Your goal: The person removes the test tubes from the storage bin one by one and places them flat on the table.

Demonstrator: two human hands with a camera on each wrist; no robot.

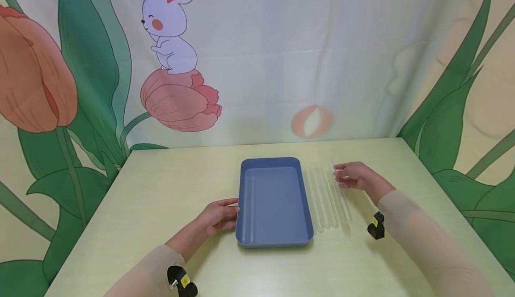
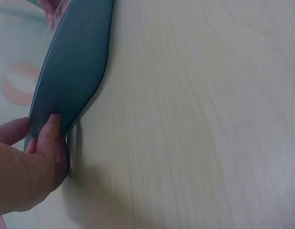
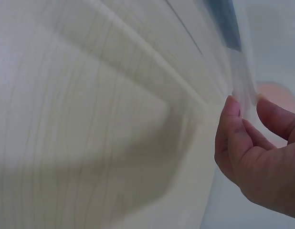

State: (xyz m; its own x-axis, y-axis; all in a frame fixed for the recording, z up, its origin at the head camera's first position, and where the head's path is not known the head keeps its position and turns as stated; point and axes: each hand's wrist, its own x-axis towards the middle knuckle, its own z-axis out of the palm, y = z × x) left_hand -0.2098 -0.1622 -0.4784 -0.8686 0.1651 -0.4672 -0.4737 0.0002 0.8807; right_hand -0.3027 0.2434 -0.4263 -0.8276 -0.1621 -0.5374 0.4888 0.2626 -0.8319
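Note:
A blue rectangular tray lies on the table, with what looks like a clear test tube lengthwise along its left side inside. My left hand touches the tray's left outer wall; fingertips rest on that wall in the left wrist view. Several clear test tubes lie side by side just right of the tray. Over the rightmost of them, my right hand pinches a clear test tube between thumb and fingers. That tube is see-through and blurred, so its ends are hard to make out.
The pale wood-grain table ends at the back against a printed curtain with a rabbit and tulips. Black devices are worn on both sleeves.

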